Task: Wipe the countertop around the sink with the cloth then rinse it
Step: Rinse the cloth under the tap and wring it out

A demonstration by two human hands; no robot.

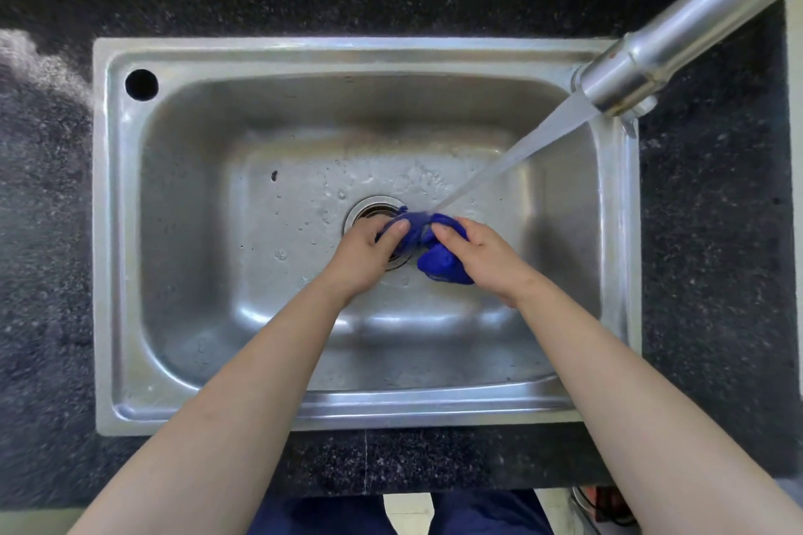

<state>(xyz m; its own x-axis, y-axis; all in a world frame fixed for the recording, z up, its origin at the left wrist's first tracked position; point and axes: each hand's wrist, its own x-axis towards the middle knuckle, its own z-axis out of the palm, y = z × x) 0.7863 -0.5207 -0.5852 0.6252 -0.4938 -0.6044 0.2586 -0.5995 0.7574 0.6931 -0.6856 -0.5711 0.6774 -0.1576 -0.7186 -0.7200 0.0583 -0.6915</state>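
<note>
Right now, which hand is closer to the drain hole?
Left. The left hand overlaps the drain, hiding part of it; the right hand is off to the drain's right. Both grip the blue cloth.

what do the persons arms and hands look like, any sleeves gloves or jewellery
Both forearms are bare as far as the frame shows, with no sleeves in view. The left hand and right hand wear no gloves, and no watch, bracelet or ring is visible. Dark blue trousers show at the bottom edge.
</note>
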